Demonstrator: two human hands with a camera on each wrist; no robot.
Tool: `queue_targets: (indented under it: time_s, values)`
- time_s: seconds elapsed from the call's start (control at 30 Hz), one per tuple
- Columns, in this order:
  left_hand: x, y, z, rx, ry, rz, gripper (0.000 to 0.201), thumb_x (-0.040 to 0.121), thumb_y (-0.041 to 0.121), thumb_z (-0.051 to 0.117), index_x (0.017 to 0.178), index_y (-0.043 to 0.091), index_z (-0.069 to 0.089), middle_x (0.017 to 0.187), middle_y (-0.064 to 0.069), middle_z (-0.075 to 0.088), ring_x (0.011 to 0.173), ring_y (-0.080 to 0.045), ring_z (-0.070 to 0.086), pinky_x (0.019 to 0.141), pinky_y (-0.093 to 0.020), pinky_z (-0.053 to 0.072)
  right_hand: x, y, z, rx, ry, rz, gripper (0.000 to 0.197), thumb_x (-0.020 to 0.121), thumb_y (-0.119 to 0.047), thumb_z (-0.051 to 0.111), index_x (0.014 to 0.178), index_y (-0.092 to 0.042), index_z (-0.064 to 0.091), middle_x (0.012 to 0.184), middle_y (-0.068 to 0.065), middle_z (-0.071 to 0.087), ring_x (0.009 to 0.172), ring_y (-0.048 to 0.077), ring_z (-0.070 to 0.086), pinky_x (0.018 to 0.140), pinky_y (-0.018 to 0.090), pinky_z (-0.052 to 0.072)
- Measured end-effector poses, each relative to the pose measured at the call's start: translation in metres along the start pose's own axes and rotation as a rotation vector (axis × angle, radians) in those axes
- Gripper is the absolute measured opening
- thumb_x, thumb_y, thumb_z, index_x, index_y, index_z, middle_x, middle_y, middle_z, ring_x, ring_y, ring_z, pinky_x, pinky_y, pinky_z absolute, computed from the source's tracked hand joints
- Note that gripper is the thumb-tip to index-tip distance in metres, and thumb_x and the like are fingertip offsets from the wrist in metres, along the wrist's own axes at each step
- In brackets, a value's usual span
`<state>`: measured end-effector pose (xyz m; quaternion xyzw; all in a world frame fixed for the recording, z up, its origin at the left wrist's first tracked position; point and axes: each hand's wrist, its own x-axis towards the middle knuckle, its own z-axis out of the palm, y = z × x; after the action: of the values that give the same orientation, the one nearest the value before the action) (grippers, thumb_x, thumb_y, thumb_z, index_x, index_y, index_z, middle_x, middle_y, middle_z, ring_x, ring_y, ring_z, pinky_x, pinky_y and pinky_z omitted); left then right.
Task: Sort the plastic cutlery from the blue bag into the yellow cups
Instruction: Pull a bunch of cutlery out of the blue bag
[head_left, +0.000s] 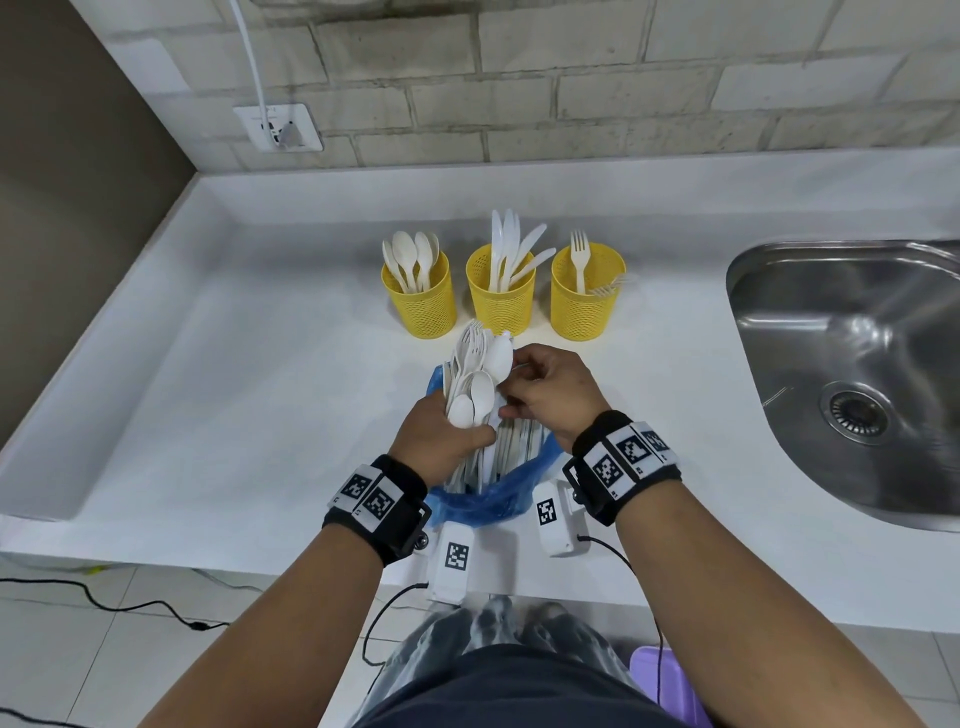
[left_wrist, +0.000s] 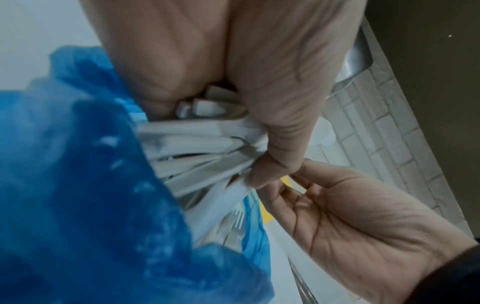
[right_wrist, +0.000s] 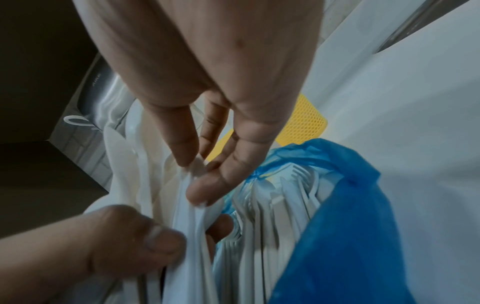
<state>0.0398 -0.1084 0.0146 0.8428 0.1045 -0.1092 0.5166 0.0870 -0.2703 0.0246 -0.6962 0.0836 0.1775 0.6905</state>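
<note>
Three yellow mesh cups stand in a row on the white counter: the left cup (head_left: 418, 293) holds spoons, the middle cup (head_left: 501, 293) knives, the right cup (head_left: 587, 299) forks. In front of them the blue bag (head_left: 493, 501) (right_wrist: 350, 226) lies open with more white cutlery inside. My left hand (head_left: 439, 436) (left_wrist: 272, 127) grips a mixed bundle of white cutlery (head_left: 472, 384) (left_wrist: 202, 144) above the bag. My right hand (head_left: 524, 387) (right_wrist: 197, 174) pinches one white piece in that bundle between thumb and forefinger; which kind it is I cannot tell.
A steel sink (head_left: 857, 374) is sunk into the counter on the right. A wall socket (head_left: 278, 127) with a white cable sits at the back left. Two white marker boxes (head_left: 454, 561) hang at the counter's front edge under my wrists.
</note>
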Motion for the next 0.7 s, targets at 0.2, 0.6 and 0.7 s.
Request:
queue_targets:
  time_s: [0.2,0.6,0.7]
  values:
    - [-0.001,0.002,0.001,-0.086,0.011,0.030,0.035,0.076,0.013,0.085,0.102,0.026,0.066,0.090,0.009,0.072,0.079,-0.005,0.067,0.065,-0.011,0.050,-0.002,-0.001,0.002,-0.011,-0.015,-0.027,0.019,0.087,0.011,0.065,0.090,-0.007,0.069,0.075,0.006,0.066,0.069,0.022,0.065,0.071,0.037,0.063]
    - [0.003,0.010,-0.003,-0.104,0.002,0.119,0.045,0.076,-0.001,0.078,0.104,0.028,0.057,0.090,0.011,0.065,0.069,0.015,0.059,0.062,-0.004,0.046,-0.010,-0.024,0.000,-0.083,0.031,-0.164,0.041,0.078,-0.013,0.062,0.117,-0.023,0.069,0.109,-0.006,0.072,0.099,0.019,0.069,0.096,0.046,0.058]
    - [0.002,0.015,-0.005,-0.111,-0.015,0.156,0.049,0.075,-0.003,0.077,0.112,0.024,0.059,0.095,0.007,0.067,0.077,0.006,0.061,0.073,-0.016,0.049,-0.015,-0.039,0.002,0.070,-0.066,-0.197,0.062,0.075,-0.019,0.055,0.136,-0.028,0.059,0.133,-0.006,0.062,0.114,0.017,0.063,0.097,0.037,0.052]
